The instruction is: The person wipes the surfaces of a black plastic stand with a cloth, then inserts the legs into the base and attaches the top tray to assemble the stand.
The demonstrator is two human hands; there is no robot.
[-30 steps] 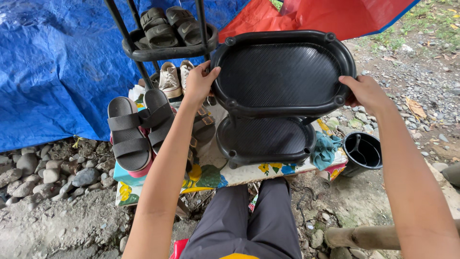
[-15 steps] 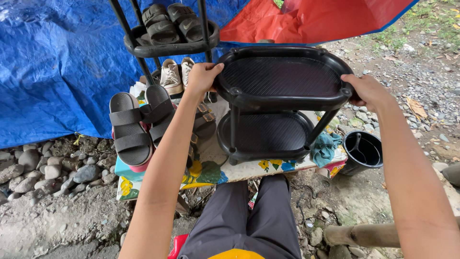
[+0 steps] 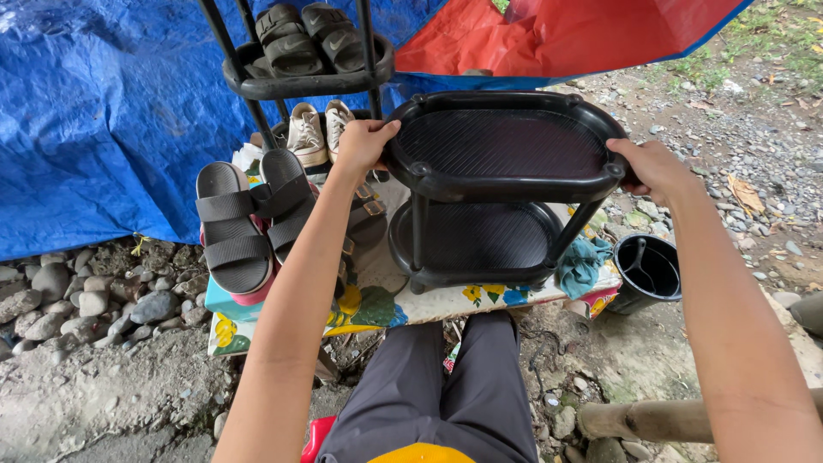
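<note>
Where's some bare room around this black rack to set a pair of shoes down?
Both trays of the black rack are bare. The floral mat has a free strip in front of the rack. Left of it, grey sandals and white sneakers crowd the space.

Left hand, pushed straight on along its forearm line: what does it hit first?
Probably the white sneakers on the floral mat just beyond the left hand, which grips the black shelf tray at its left rim. Depth is unclear; the sneakers sit lower, so it might pass above.

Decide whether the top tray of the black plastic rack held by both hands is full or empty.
Empty: the top tray of the black plastic rack shows only its bare ribbed surface, with the left hand and right hand on its rim.
</note>
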